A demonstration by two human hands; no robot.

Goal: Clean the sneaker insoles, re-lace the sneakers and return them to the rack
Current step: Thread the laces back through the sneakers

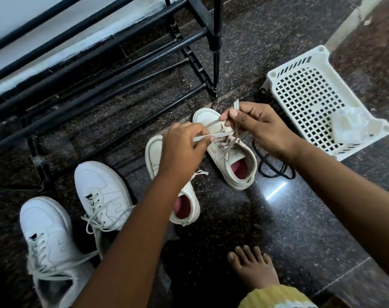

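Two small cream sneakers with pink insoles stand on the dark stone floor. My right hand (253,125) pinches one end of the beige lace (222,135) above the right cream sneaker (233,161). My left hand (184,143) grips the other end of that lace, pulled taut to the left. The left cream sneaker (153,152) lies partly under my left forearm, its pink insole (181,206) showing. A pair of larger white sneakers (100,196) with loose laces sits at the lower left. The black metal shoe rack (96,70) stands behind them.
A white perforated plastic basket (309,98) lies at the right with crumpled clear plastic (349,125) inside. A black cord (275,170) loops on the floor beside the right sneaker. My bare foot (251,267) rests at the bottom centre.
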